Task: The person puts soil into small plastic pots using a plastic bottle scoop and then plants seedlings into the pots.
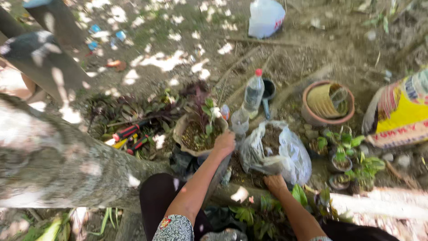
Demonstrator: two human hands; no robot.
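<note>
The right hand (275,183) grips the near edge of a clear plastic bag of dark soil (277,151) on the dirt ground. The left hand (224,143) curls closed on the rim of a soil-filled planter with small green plants (199,131) (just left of the bag). Beyond stands a clear plastic bottle with a red cap (253,92).

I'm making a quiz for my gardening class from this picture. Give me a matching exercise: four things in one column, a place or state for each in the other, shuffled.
Things:
1. clear plastic bottle
2. terracotta pot
3. clear plastic bag of soil
4. red-handled tools

Places or states:
A. lying on the ground left of the potted plant
B. standing upright, red cap on top
C. held at its lower edge by the right hand
D. at the right, beside a yellow sack

The left hand rests on the potted plant.

Pairs: 1-B, 2-D, 3-C, 4-A
</note>
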